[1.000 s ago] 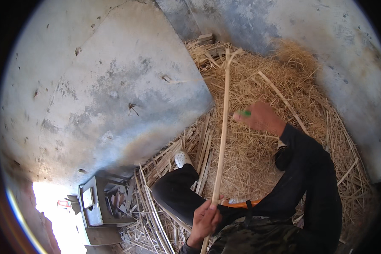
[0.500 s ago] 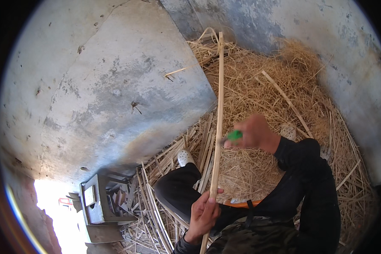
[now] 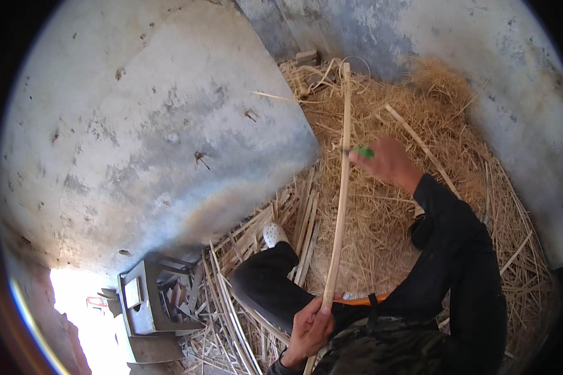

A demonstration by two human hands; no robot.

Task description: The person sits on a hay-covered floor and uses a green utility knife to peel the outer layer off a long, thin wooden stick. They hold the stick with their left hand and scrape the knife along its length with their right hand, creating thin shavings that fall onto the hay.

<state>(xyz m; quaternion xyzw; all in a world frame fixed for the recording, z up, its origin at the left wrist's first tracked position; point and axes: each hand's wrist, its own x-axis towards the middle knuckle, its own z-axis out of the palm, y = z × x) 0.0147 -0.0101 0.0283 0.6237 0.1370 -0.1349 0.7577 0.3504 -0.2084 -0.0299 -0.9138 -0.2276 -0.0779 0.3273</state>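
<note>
A long pale bamboo strip runs from my lap up toward the far wall. My left hand grips its near end close to my body. My right hand is closed on a green-handled tool pressed against the strip about halfway along. My dark-sleeved right arm reaches out over a heap of straw-like shavings. My bent leg in dark trousers with a white shoe lies to the left of the strip.
Several more split strips lie on the floor by my leg. A grey metal box stands at the lower left. Weathered concrete walls close in on the left and behind. An orange-handled object lies at my lap.
My right hand with the green tool has slid back along the strip toward my body. The strip's far end has shifted slightly. My left hand stays at the near end.
</note>
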